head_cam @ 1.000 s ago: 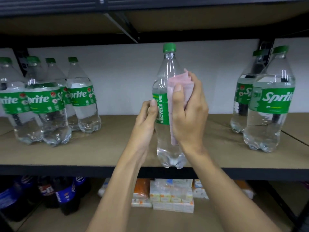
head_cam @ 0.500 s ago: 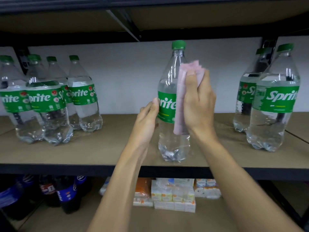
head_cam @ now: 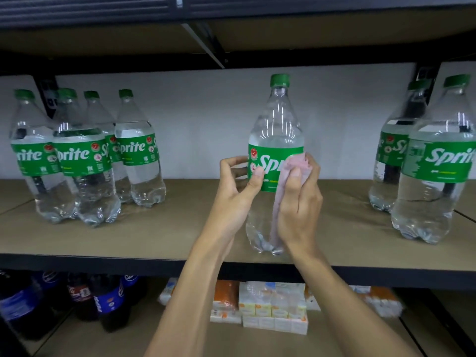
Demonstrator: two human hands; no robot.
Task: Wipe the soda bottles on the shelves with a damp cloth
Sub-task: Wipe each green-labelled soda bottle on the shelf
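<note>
At frame centre, left hand [head_cam: 239, 186] fingers grip one Sprite bottle [head_cam: 277, 124], right hand [head_cam: 300, 199] fingers clutch the cloth [head_cam: 280, 194] against it; other bottles [head_cam: 82, 161] probably await wiping.

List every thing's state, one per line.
middle Sprite bottle: capped, upright.
left hand: grips middle Sprite bottle.
right hand: grips pink cloth against the label.
pink cloth: bunched, hanging down.
four left Sprite bottles: capped, upright.
two right Sprite bottles: capped, upright.

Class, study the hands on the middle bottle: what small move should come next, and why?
Probably draw the cloth down toward the base: the right hand presses it on the label, its tail hangs lower, and the left hand grips the bottle opposite.
</note>
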